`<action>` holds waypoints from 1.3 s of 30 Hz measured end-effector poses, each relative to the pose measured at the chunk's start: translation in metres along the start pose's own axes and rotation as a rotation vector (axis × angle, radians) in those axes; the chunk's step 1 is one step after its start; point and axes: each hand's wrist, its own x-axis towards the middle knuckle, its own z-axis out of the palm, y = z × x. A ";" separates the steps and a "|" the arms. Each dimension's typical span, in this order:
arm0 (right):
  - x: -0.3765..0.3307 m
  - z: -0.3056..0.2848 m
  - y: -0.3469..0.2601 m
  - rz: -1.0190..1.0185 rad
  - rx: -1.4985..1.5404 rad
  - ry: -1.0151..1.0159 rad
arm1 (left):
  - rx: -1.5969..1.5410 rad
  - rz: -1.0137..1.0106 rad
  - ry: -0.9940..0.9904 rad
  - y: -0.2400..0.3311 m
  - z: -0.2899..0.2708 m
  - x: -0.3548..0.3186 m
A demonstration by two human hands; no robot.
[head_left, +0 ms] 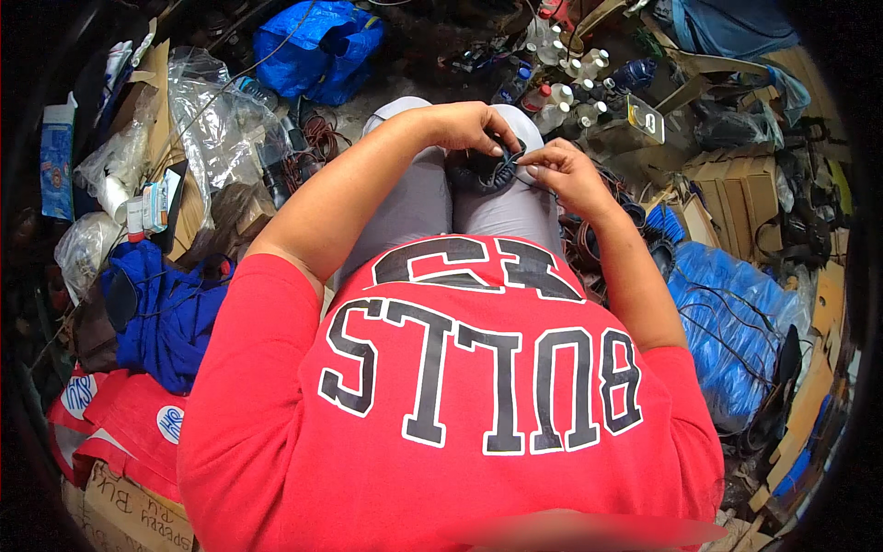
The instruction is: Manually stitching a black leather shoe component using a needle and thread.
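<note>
Resting on the person's grey-trousered lap, a dark shoe upper (480,172) sits between both hands. The left hand (474,126) curls over its far edge, fingers (494,144) pressed together on the rim. The right hand (563,175) sits just beside it, fingers (533,169) pinching a thin dark thread (515,158) that runs to the upper. White bottles (570,78) stand beyond the knees.

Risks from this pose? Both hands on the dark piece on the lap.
1. The dark round piece rests on the knees, steadied only by the left hand; it might slide off into the floor clutter.
2. The right hand pinches a thin dark cord near the fingers; a slip could drop or snag it.
</note>
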 end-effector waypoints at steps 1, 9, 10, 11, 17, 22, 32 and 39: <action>0.000 -0.001 0.006 0.075 0.200 -0.080 | 0.008 -0.006 -0.010 0.001 0.000 0.000; 0.011 -0.002 0.033 0.223 0.691 -0.295 | 0.018 0.019 -0.014 -0.008 0.000 0.006; 0.011 -0.001 0.033 0.221 0.687 -0.299 | 0.027 0.074 0.003 -0.012 0.000 0.006; 0.011 0.001 0.032 0.230 0.702 -0.274 | 0.027 0.076 0.007 -0.012 0.000 0.006; 0.009 0.020 0.025 0.198 0.560 -0.128 | -0.002 -0.098 0.003 -0.001 0.001 0.004; 0.004 0.015 0.009 -0.058 0.125 0.049 | 0.655 -0.063 0.459 0.007 0.006 -0.030; -0.019 0.027 -0.002 -0.069 0.001 0.127 | 0.906 -0.456 0.890 -0.041 -0.070 -0.132; -0.030 0.037 -0.005 -0.253 -0.360 0.235 | 0.608 -0.016 0.452 0.014 0.029 -0.077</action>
